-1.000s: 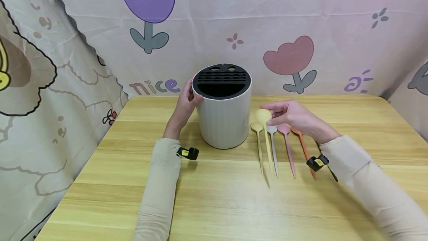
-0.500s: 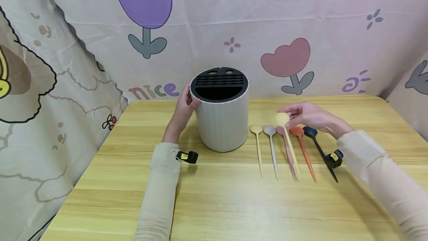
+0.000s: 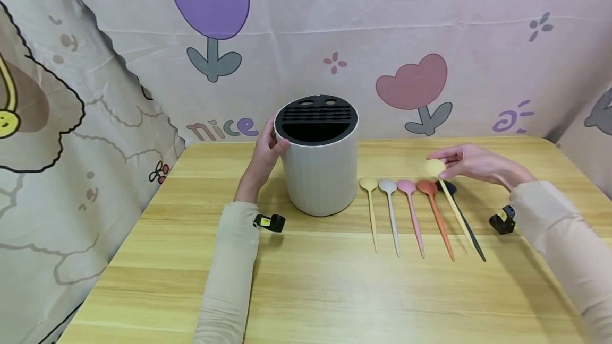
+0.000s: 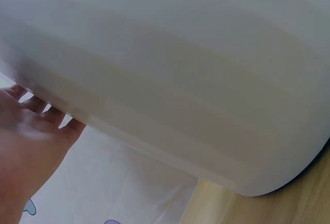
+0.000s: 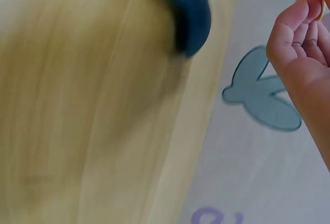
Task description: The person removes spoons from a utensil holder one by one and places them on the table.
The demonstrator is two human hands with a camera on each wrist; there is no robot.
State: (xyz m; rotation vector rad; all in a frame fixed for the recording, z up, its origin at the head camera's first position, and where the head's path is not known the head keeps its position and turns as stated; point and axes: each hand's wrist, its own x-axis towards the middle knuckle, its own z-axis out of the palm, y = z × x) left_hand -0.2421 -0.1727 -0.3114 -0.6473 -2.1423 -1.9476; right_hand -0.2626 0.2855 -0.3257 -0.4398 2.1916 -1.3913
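Observation:
A white ribbed utensil holder [image 3: 321, 179] with a slotted black lid [image 3: 316, 120] stands upright on the table. My left hand [image 3: 263, 159] holds its left side, thumb near the rim and fingers round the back; in the left wrist view the fingers [image 4: 54, 115] reach behind the white wall. My right hand [image 3: 478, 163] pinches a pale yellow spoon [image 3: 435, 168] by its bowl, the handle slanting down over the dark blue spoon [image 3: 470, 235]. Left of that lie an orange spoon [image 3: 427, 188], a pink spoon [image 3: 407, 187], a grey spoon [image 3: 388, 187] and another yellow spoon [image 3: 368, 185].
The wooden table [image 3: 306, 291] extends forward and to both sides of the holder. A patterned cloth [image 3: 296, 25] hangs behind the table's back edge, and another covers the left side. Each wrist carries a small black camera [image 3: 270, 222].
My right hand has moved right with the yellow spoon, passing over the row from beside the holder to the dark blue spoon. My left hand has stayed on the holder.

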